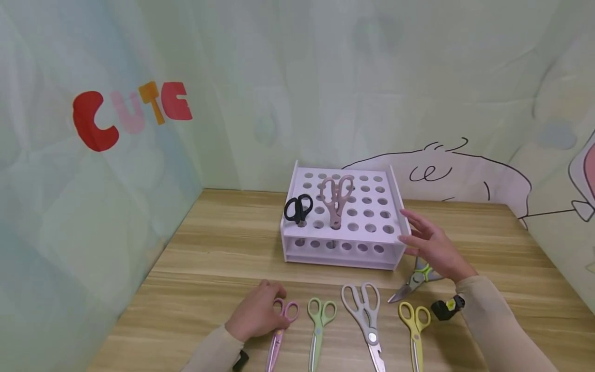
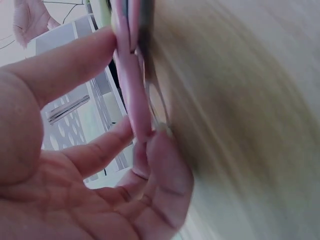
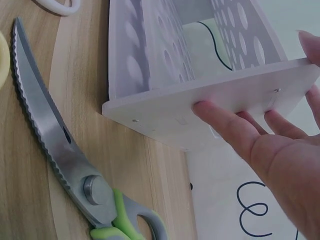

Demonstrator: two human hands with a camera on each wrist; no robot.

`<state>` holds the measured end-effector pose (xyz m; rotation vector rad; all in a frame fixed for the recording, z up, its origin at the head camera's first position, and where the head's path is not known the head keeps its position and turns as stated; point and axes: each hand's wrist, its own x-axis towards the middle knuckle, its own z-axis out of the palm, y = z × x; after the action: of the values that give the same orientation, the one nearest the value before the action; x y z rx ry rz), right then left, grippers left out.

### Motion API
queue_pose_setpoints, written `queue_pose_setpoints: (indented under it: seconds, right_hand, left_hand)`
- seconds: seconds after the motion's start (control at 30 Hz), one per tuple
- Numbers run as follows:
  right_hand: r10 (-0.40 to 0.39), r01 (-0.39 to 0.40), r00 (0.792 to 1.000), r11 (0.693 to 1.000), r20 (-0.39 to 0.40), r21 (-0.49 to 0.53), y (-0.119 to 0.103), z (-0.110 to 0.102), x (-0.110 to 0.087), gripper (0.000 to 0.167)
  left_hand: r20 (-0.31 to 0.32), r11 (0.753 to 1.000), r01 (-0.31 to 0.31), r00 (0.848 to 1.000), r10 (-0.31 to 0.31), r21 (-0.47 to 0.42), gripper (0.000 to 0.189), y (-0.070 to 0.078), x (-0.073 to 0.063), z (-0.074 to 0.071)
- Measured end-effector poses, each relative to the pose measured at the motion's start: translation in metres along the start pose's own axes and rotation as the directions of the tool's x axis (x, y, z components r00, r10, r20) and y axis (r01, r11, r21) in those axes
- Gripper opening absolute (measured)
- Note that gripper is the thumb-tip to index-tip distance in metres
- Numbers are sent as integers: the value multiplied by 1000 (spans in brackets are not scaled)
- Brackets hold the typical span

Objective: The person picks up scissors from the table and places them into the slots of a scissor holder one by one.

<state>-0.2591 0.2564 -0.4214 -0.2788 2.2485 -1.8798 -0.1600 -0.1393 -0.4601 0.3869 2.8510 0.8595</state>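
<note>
Low on the table my left hand [image 1: 257, 312] holds the handle loops of pink scissors [image 1: 277, 343]. In the left wrist view the thumb lies along the pink handle [image 2: 134, 95] and curled fingertips meet its end. My right hand [image 1: 434, 248] touches the outer right side of a white rack [image 1: 339, 262] with holes. Extended fingers rest against its side panel [image 3: 165, 112] in the right wrist view. Black-handled scissors [image 1: 299, 209] and mauve scissors [image 1: 335, 217] stand upright in front-row holes.
Green scissors [image 1: 318, 330], pale grey kitchen scissors [image 1: 372, 337] and yellow scissors [image 1: 416, 338] lie in a row along the front. Grey-and-green shears [image 1: 417, 279] lie beneath the right forearm, beside the rack. A printed cloth [image 1: 260, 93] hangs behind the table.
</note>
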Motion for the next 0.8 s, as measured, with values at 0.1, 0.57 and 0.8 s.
queue_pose_setpoints:
  seconds: [0.1,0.57,0.8]
  right_hand:
    - [-3,3,1000,1000,-1,-16,2,-2,1,75]
    - [-3,-2,998,997,64,82,2,-7,6,78]
    - [1,-6,998,997,64,77,3,-9,5,79]
  left_hand:
    - [-3,1000,-6,1000,6,-26,52,0,0,1]
    - [0,986,-1,1000,1,-166,46,-7,6,1]
    - [26,975,-19,999,25,-222,50,-10,8,2]
